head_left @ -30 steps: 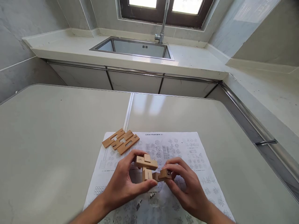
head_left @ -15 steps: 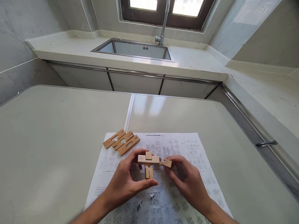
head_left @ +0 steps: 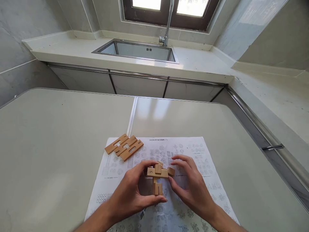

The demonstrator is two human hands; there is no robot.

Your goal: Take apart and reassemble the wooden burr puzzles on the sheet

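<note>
Steel-rimmed sink point(head_left: 132, 48), pale numbered wooden blocks point(head_left: 159, 174) interlocked, our left hand point(head_left: 131, 188), fingers clamped on them, our right hand point(head_left: 194, 185), fingers apart

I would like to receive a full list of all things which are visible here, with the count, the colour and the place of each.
Blocks: several, exact count hidden, pale wood, fitted together above the sheet
Sheet: 1, white with dark printed drawings, on the table
Flat pieces: 3, light brown, at the sheet's far left corner
Table: 1, pale grey, foreground
Counter: 1, off-white, beyond the table and at right
Sink: 1, grey, in the counter
Tap: 1, silver, behind the sink
Doors: several, grey, below the counter
Window: 1, dark brown frame, top
Left grip: 1, bare, holding the blocks
Right grip: 1, bare, open beside the blocks
</note>
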